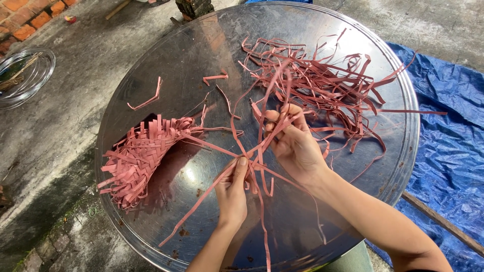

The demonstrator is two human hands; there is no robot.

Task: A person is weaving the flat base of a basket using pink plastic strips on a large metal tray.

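Round shiny metal tray (166, 65) fills most of the frame, centre. Grey concrete floor (70, 116) around it, left side. Crumpled blue plastic tarp (448, 151) runs down the right edge, partly under the tray rim. Red brick paving (25, 17) in the upper left corner. Coil of clear plastic tubing (30, 75) at the left edge, upper part.

On the tray: loose tangle of thin pink strips (322, 80) upper right of centre, spread wide. Partly woven pink strip mat (138, 156) at left of centre, loose ends fanning toward lower left. Two short bent pink offcuts (151, 98) lie apart, above the mat.

Hands at lower centre. Right hand (295, 146) closed, fingers curled round a bunch of strips drawn from the tangle. Left hand (233, 189) just beside it, lower, thumb and fingers pinched on several long pink strips (212, 146) that cross between both hands; some run left to the woven mat, others trail down to the lower tray edge.

No packages, labels or signs in view.
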